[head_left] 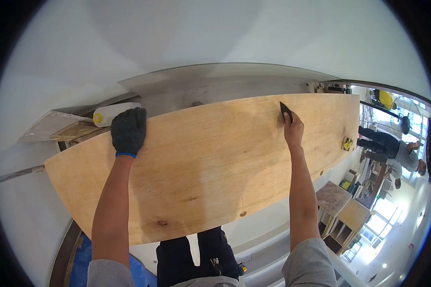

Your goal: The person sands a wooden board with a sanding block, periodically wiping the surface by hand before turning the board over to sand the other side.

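The plywood board [201,167] lies crosswise under both arms and serves as reference. Beyond its far left edge lies a white bottle [114,113] with a yellow cap. Just beside the bottle, the gloved left hand [128,131] rests palm down on the board's far edge, fingers held together and laid flat, holding nothing. Well to the right, also at the far edge, the bare right hand [293,129] pinches a dark flat tool [285,110], whose tip touches the board surface. A yellow tape measure [348,143] sits on the board's right end. Past that end, another person [392,150] bends low.
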The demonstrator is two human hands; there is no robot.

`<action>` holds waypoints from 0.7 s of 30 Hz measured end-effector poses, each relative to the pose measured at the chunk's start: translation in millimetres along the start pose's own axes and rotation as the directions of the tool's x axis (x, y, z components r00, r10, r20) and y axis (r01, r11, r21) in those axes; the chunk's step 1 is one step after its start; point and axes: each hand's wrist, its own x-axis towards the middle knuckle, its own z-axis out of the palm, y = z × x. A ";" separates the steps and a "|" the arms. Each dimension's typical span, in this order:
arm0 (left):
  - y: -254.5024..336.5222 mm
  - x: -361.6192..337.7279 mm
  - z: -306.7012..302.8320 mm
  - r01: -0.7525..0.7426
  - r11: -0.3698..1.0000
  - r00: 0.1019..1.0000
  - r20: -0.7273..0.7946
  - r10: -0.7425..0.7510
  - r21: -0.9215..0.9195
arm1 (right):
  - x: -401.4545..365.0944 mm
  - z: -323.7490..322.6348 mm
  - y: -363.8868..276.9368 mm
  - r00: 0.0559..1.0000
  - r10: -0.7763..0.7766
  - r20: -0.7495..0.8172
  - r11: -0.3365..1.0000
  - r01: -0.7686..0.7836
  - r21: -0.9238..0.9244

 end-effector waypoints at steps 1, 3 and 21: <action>0.9 2.2 -0.9 0.033 0.999 0.999 0.024 -0.033 -0.004 | 2.6 -2.0 0.0 1.000 0.021 0.023 0.998 -0.020 -0.054; -0.5 0.4 3.7 0.015 1.000 1.000 0.002 -0.016 0.004 | 5.7 -2.9 -1.0 0.996 0.062 0.062 0.994 -0.056 -0.097; -2.0 -0.3 1.2 -0.030 0.998 0.998 0.063 0.027 0.050 | -102.5 172.7 -270.3 0.826 -0.551 0.115 0.834 0.549 0.057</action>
